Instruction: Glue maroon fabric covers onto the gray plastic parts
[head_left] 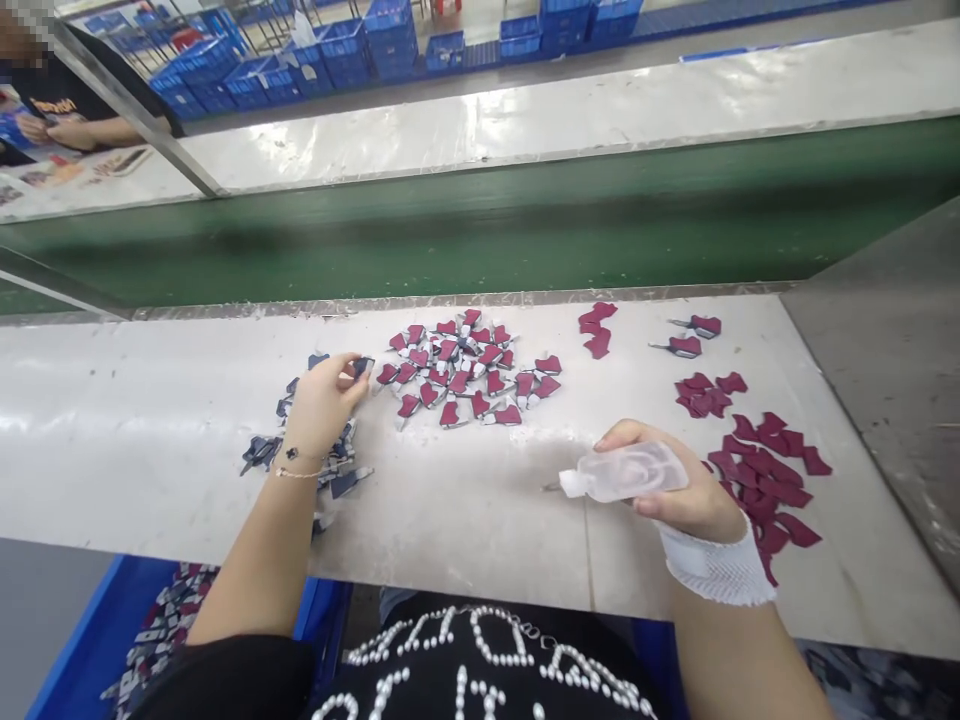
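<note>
Now a clear bottle is gripped by the right hand, and a small dark piece is pinched by the left hand.

No word, brand or number can be read with certainty; at six o'clock, white bead lettering runs across the wearer's black top in two rows, the upper one curved and the lower one cut by the bottom edge; one large rounded character stands near the middle of the upper row, but the words cannot be made out; toward ten o'clock, a short line of orange lettering crosses another person's dark shirt, too blurred to read.
</note>
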